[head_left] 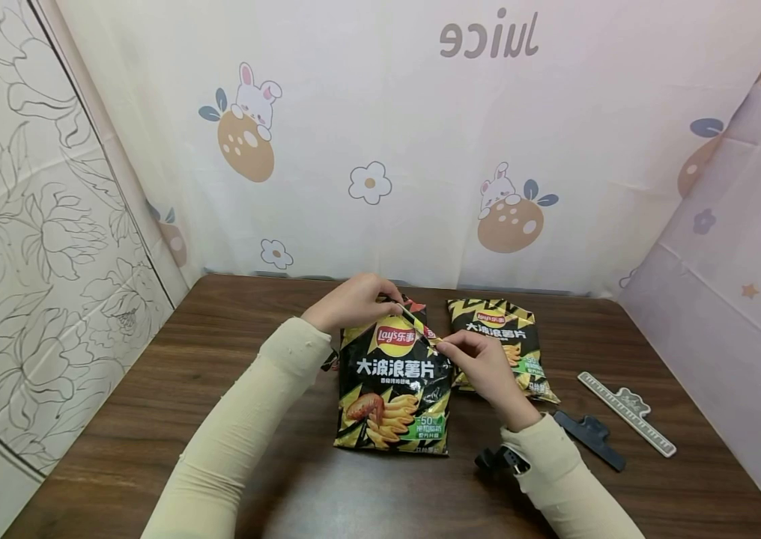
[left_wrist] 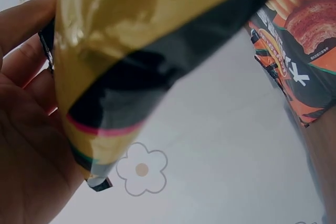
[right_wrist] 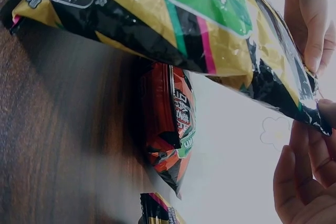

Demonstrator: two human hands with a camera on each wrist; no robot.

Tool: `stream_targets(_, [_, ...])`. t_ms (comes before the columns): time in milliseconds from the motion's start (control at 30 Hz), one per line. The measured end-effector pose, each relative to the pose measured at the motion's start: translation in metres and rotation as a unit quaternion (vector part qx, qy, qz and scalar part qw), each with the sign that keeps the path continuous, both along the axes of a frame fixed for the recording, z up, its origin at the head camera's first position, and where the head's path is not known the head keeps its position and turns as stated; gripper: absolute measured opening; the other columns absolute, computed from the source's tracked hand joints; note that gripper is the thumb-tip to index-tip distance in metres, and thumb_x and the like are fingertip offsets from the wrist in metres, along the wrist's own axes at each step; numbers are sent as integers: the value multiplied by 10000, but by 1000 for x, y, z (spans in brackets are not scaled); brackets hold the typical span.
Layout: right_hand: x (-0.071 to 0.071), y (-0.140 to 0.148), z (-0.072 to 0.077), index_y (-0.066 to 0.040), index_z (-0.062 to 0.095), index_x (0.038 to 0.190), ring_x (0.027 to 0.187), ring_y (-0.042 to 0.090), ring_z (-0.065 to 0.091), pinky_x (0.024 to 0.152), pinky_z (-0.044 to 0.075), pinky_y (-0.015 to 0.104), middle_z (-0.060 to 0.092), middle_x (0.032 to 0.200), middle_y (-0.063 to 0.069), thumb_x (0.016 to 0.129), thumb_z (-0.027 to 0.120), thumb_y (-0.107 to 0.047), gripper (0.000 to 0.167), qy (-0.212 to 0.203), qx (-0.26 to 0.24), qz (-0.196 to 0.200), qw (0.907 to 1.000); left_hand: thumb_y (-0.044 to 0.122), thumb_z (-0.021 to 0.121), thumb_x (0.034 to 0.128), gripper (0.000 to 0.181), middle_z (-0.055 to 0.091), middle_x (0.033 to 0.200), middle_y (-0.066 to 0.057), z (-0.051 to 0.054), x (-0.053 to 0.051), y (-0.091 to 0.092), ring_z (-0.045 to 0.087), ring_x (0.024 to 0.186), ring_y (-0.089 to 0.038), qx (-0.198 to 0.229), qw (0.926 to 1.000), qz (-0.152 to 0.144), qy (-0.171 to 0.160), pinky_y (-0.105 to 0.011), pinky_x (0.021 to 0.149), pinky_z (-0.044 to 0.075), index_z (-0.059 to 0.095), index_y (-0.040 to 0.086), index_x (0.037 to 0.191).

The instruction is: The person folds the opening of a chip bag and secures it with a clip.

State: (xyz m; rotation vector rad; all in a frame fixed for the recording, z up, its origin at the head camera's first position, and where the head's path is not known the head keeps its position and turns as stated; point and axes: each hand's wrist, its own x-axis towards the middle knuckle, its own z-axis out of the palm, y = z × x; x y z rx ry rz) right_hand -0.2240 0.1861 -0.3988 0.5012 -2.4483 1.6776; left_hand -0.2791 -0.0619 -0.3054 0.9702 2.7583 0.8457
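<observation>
A black-and-yellow Lay's potato chip bag point(head_left: 392, 374) stands in front of me, its printed front facing me. My left hand point(head_left: 358, 299) pinches its top edge at the left. My right hand point(head_left: 484, 365) pinches the top right corner between thumb and fingers. Between the hands the top strip slants down to the right and looks folded over. In the left wrist view the bag's corner point(left_wrist: 113, 77) hangs beside the left hand point(left_wrist: 31, 103). The right wrist view shows the bag's side point(right_wrist: 210, 35), with the right hand point(right_wrist: 307, 177) at its top end.
A second black-and-yellow chip bag point(head_left: 498, 340) lies behind my right hand. An orange-red chip bag point(right_wrist: 165, 114) sits farther back, mostly hidden in the head view. To the right on the wooden table point(head_left: 219, 359) lie a black clip point(head_left: 591, 439) and a whitish clip point(head_left: 626, 413).
</observation>
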Motion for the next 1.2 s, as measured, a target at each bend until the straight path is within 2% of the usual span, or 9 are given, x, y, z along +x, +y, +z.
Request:
stream_targets(167, [0, 1, -1, -59, 741, 941, 729, 212, 570, 622, 455, 265, 713, 940, 72, 938, 675, -239, 192, -68, 25, -36, 10000, 228, 624, 973, 184, 727, 1039, -22, -2, -1, 0, 626, 782, -110, 89, 9999, 76, -31, -276, 720, 499, 750, 122, 1055])
stream_targets(400, [1, 1, 0, -68, 743, 955, 718, 198, 557, 615, 437, 272, 714, 981, 111, 942, 670, -246, 193, -115, 105, -60, 9999, 221, 631, 969, 194, 735, 1078, -37, -4, -3, -1, 637, 812, -107, 240, 9996, 107, -112, -249, 701, 510, 765, 114, 1059])
stream_targets(633, [17, -6, 23, 7, 729, 963, 725, 282, 555, 618, 430, 269, 707, 1005, 197, 955, 642, -130, 163, -111, 272, -50, 9996, 198, 614, 978, 191, 747, 1020, -38, -4, -5, -4, 553, 630, -87, 375, 9993, -46, -67, -231, 607, 425, 766, 110, 1054])
stream_targets(833, [5, 1, 6, -21, 737, 977, 574, 180, 440, 549, 394, 284, 710, 994, 189, 950, 649, -130, 143, -62, 212, -20, 9998, 194, 606, 984, 197, 748, 1000, -50, -4, -4, -4, 424, 508, -85, 415, 9991, -87, -41, -224, 546, 370, 764, 98, 1054])
stream_targets(933, [2, 3, 1, -54, 743, 982, 516, 117, 364, 513, 374, 297, 711, 969, 165, 945, 664, -182, 155, -91, 174, -27, 9998, 193, 604, 985, 202, 747, 1025, -57, -4, -3, -4, 500, 567, -75, 388, 9992, -65, 12, -220, 578, 408, 764, 95, 1060])
stream_targets(1067, [1, 4, 0, -88, 747, 989, 473, 100, 337, 478, 367, 299, 696, 882, 136, 939, 674, -261, 194, -138, 216, -59, 9997, 195, 605, 984, 206, 745, 1060, -59, -4, -2, -3, 616, 733, -79, 345, 9994, -12, 103, -227, 658, 467, 764, 93, 1067])
stream_targets(1200, [2, 5, 0, -99, 744, 1013, 577, 80, 509, 540, 449, 279, 702, 891, 112, 940, 673, -275, 203, -98, 307, -94, 9994, 204, 599, 988, 212, 744, 1062, -53, -5, -1, -2, 635, 766, -103, 314, 9994, -17, 131, -250, 686, 485, 760, 99, 1079])
